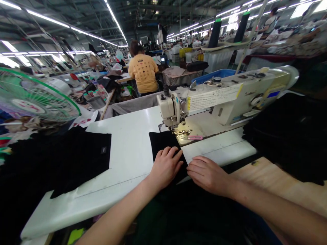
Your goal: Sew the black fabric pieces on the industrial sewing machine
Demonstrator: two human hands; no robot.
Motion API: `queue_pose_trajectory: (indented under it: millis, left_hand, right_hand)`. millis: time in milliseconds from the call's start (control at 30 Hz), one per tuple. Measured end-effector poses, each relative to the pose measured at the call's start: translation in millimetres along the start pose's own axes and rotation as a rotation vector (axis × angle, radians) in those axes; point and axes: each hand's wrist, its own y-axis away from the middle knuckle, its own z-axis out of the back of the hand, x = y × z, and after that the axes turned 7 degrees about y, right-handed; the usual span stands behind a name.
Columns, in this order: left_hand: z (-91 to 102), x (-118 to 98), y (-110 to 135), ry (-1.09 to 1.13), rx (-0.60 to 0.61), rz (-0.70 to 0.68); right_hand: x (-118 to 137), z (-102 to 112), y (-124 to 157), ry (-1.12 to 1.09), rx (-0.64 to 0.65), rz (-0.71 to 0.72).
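Note:
A black fabric piece (162, 141) lies on the white sewing table, its far end beside the presser foot of the sewing machine (170, 112). My left hand (167, 166) rests on top of it, fingers bent and thumb at its right edge, gripping the cloth. At that same edge, closer to me, my right hand (208, 175) has its fingers pressed together on the fabric; the fingertips are partly hidden. Pink-handled thread snips (192, 137) lie on the machine bed, just right of the needle area.
Black garment pieces (84, 153), one with a small label, are spread at the left. A dark fabric pile (288, 136) sits at the right. A green fan (33, 98) stands at far left. Ahead, a person in a yellow shirt (143, 73) sits facing away. Thread cones (214, 34) stand behind the machine.

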Motion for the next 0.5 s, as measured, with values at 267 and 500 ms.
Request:
queue_pose_trajectory:
  millis: [267, 500]
  left_hand:
    - [-2.0, 27, -21, 0.012, 0.087, 0.022]
    - [-1.6, 46, -36, 0.003, 0.087, 0.041]
  right_hand:
    - [-21, -12, -16, -0.089, -0.001, -0.078]
    - [-43, -25, -30, -0.078, -0.052, -0.052]
